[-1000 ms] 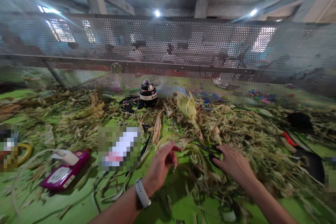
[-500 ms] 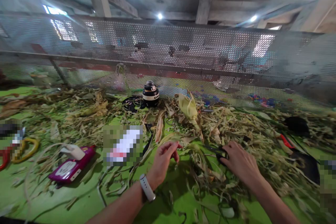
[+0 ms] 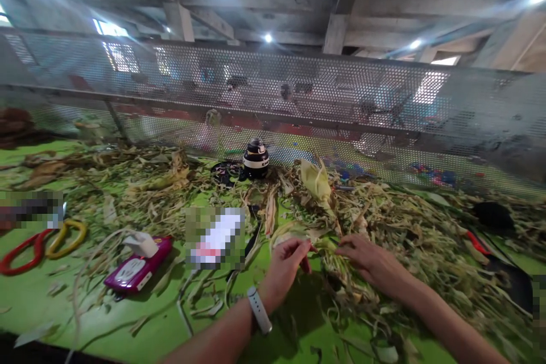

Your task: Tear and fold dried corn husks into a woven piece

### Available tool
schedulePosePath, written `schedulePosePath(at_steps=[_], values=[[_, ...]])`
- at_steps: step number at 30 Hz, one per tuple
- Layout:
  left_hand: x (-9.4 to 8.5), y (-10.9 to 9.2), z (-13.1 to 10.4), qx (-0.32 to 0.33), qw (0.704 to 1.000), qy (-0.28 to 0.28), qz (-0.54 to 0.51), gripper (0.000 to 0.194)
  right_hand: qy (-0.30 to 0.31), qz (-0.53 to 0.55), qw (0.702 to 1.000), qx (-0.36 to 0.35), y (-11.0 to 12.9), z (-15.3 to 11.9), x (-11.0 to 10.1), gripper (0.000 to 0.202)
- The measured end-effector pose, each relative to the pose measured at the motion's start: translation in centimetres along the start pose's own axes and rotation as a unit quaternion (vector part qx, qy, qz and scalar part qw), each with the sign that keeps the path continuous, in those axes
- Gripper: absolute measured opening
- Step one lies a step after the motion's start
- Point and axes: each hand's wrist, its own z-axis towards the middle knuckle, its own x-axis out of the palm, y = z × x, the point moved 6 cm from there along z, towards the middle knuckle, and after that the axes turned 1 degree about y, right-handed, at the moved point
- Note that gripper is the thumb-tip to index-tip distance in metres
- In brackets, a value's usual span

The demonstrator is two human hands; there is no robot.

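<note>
Two hands at husk pile [image 3: 384, 222] | head view: left hand [image 3: 285, 268] fingers pinch green husk strip [image 3: 322, 244], right hand [image 3: 372, 262] fingers curl on it, near side of pile | step: gripping strip; next likely calls for steady opposed pull

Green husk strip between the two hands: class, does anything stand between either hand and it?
Nothing visible does. The left hand and right hand both meet the green husk strip at their fingertips, amid the loose husk pile on the green table.
</note>
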Motion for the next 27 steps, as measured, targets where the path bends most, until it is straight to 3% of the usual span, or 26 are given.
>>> schedulePosePath(at_steps=[3, 7, 11, 14, 18, 22, 27], values=[[0.1, 0.1, 0.0, -0.004, 1.000, -0.001, -0.003, 0.031, 0.019, -0.017, 0.997, -0.073, 1.4, 0.9, 0.8, 0.047], [0.0, -0.1, 0.2, -0.001, 1.000, -0.008, -0.008, 0.030, 0.020, 0.013, 0.996, -0.086, 1.3, 1.4, 0.5, 0.032], [-0.4, -0.3, 0.3, 0.008, 0.999, -0.029, -0.026, 0.032, -0.085, 0.169, 0.982, -0.021, 0.2, 2.0, -2.6, 0.023], [-0.9, -0.5, 0.3, 0.019, 0.998, -0.049, -0.033, 0.035, -0.167, 0.323, 0.931, 0.039, -0.6, 2.6, -4.9, 0.034], [-2.0, -0.8, 0.6, 0.044, 0.994, -0.081, -0.059, 0.034, -0.207, 0.493, 0.840, 0.097, -0.1, 3.3, -6.8, 0.044], [-3.1, -1.2, 0.8, 0.084, 0.986, -0.118, -0.080, 0.031, -0.150, 0.580, 0.793, 0.109, 2.2, 4.1, -6.2, 0.038], [-1.8, -0.6, 0.8, 0.043, 0.995, -0.033, -0.089, 0.028, -0.052, 0.637, 0.762, 0.105, 4.6, 5.2, -2.6, 0.036]])
